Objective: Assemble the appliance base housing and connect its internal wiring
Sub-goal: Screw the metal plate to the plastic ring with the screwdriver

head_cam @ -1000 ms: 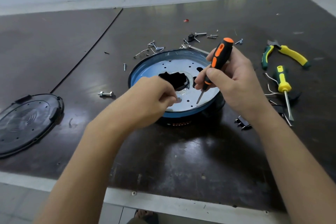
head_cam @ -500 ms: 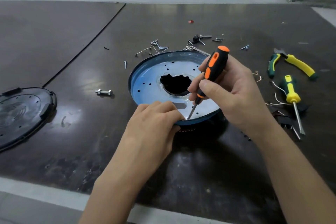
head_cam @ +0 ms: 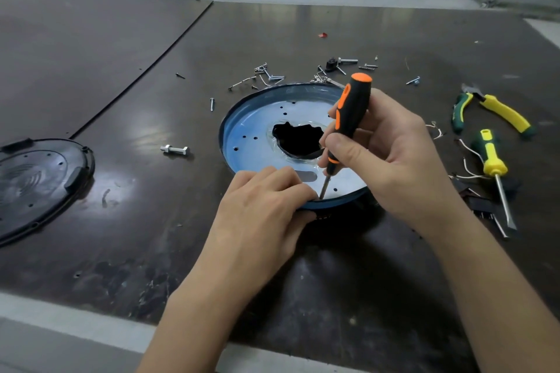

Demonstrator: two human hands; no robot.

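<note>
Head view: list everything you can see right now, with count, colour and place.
base housing: 1, blue rim, silvery plate, table centre
orange-black screwdriver: 1, tip at housing's near rim
round cover: 1, black, far left
bolt: 1, silver, left of housing
loose screws: several, silver, behind housing
pliers: 1, yellow-green, far right
yellow-green screwdriver: 1, right, nearer than pliers
table: 1, dark brown
left hand: 1, holds housing's near rim
right hand: 1, grips orange-black screwdriver
</note>
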